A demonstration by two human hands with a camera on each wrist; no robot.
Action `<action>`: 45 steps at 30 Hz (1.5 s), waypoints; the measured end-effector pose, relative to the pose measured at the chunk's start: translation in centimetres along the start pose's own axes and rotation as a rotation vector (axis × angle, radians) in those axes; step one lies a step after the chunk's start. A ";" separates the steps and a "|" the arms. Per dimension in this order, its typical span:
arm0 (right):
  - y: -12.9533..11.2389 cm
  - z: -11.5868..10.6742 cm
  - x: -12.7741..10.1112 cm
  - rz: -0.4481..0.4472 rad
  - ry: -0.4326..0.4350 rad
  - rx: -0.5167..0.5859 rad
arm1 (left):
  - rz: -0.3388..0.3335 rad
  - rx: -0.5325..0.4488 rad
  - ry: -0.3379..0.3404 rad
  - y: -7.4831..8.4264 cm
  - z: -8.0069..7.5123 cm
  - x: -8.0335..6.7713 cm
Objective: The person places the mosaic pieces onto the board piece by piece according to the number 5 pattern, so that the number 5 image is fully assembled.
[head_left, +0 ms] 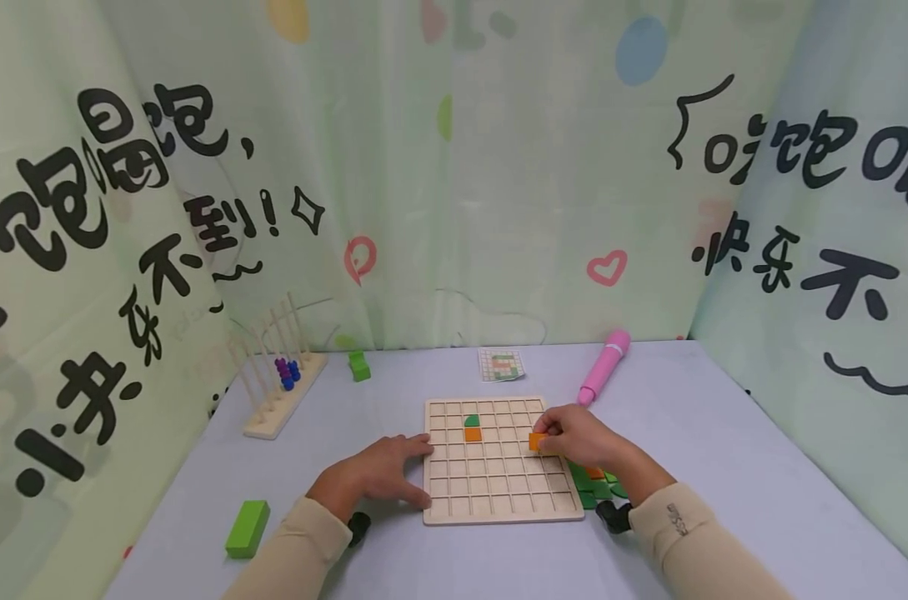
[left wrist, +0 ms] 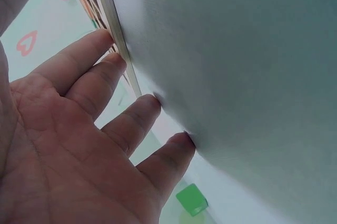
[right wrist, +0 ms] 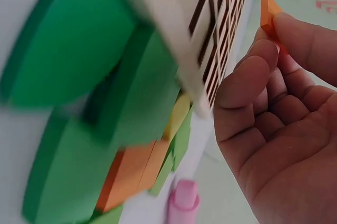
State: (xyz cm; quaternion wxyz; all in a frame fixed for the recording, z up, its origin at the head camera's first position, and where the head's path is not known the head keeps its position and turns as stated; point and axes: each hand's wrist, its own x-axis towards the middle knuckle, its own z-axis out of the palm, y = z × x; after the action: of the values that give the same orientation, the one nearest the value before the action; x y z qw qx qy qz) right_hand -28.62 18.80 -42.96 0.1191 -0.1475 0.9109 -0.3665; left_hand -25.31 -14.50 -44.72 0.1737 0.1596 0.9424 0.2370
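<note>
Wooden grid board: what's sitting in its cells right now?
The square wooden grid board holds a green half-round piece above an orange square tile. The right hand pinches another orange tile and covers the cells beneath.

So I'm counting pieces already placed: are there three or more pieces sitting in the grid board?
No: the head view shows only two in the grid board, a green piece and an orange square below it.
</note>
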 end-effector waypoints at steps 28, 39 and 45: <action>-4.8 5.7 4.9 -0.096 -0.039 -0.152 | 0.021 0.012 -0.020 -0.1 0.0 0.4; -5.4 6.4 5.2 -0.072 -0.011 -0.265 | 0.026 0.008 -0.016 -0.1 -0.2 0.2; -5.8 6.9 5.1 -0.071 0.001 -0.339 | 0.017 0.009 -0.020 -0.2 -0.2 0.1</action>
State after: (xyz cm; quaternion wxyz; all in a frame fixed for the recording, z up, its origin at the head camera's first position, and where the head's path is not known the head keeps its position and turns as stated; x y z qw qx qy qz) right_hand -30.04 8.61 -44.25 0.0792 -0.1975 0.9538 -0.2119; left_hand -25.52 -14.67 -44.66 0.1806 0.1709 0.9402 0.2327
